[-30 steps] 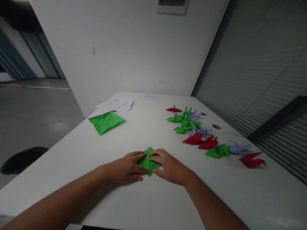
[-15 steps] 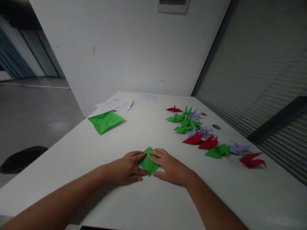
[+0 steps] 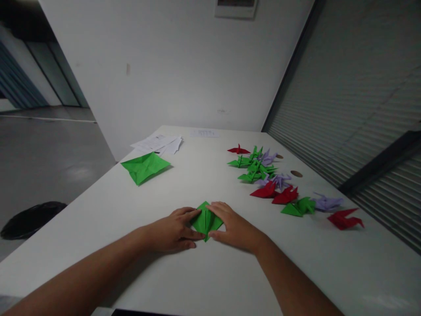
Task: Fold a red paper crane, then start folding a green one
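A folded green origami paper (image 3: 206, 220), diamond-shaped with a crease down its middle, lies on the white table between both hands. My left hand (image 3: 179, 228) rests at its left side, index finger on the upper left part and another finger by the bottom point; the fingers are spread and open. At the right side, my right hand (image 3: 232, 226) has its fingers on the upper right edge and its thumb near the lower right edge, thumb and fingers apart. The fingers hide parts of the paper's edges.
Several green, red and purple paper cranes (image 3: 259, 171) form a row along the right. A creased green sheet (image 3: 144, 167) lies at the left, before white papers (image 3: 158, 142). A black bag-lined bin (image 3: 31, 219) is left of the table (image 3: 184, 281); window blinds (image 3: 355, 87) border the right.
The right part of the green paper now spreads wider to the right. My right hand's fingers have drawn back from the paper's middle to its right edge. My left hand stays in place.
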The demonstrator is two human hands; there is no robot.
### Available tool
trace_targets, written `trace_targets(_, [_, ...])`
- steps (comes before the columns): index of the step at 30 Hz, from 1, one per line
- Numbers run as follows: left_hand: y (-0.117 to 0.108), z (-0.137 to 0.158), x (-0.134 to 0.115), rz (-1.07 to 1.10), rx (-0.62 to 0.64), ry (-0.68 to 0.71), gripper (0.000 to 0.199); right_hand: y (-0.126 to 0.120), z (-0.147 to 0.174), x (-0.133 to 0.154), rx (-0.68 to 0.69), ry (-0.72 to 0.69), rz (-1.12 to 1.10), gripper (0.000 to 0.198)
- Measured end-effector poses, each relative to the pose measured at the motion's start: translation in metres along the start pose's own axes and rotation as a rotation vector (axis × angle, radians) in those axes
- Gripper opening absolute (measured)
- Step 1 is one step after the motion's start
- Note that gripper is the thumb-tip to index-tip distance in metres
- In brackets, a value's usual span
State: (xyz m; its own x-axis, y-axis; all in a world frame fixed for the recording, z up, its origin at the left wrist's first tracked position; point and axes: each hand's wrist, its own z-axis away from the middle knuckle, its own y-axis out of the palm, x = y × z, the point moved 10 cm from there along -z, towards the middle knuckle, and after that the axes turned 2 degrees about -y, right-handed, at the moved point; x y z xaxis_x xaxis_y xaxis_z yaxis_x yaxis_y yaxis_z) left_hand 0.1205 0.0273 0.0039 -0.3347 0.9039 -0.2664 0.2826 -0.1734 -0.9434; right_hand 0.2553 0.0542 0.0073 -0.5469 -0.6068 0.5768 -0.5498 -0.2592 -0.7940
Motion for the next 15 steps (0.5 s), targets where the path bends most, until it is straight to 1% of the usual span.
trace_targets(1, [0.0, 0.0, 0.0, -0.001, 0.003, -0.001, 0.041, -0.004, -0.001, 0.0, -0.026, -0.005, -0.001, 0.072])
trace_targets(3, [0.001, 0.0, 0.0, -0.005, 0.016, -0.002, 0.041, -0.012, -0.003, 0.002, -0.061, -0.021, 0.008, 0.052])
trace_targets(6, [0.002, 0.0, 0.001, -0.008, 0.024, -0.006, 0.041, -0.014, -0.006, 0.005, -0.045, -0.048, 0.068, 0.017])
trace_targets(7, [0.002, 0.0, 0.001, -0.007, 0.02, -0.006, 0.04, -0.013, -0.006, 0.006, -0.032, -0.054, 0.1, 0.011])
trace_targets(10, [0.001, 0.001, 0.002, 0.002, 0.001, -0.006, 0.04, -0.011, -0.006, 0.005, -0.013, -0.068, 0.17, 0.017])
trace_targets(15, [-0.002, 0.001, 0.009, 0.013, -0.027, -0.073, 0.055, -0.008, -0.004, 0.003, -0.016, -0.078, 0.146, 0.017])
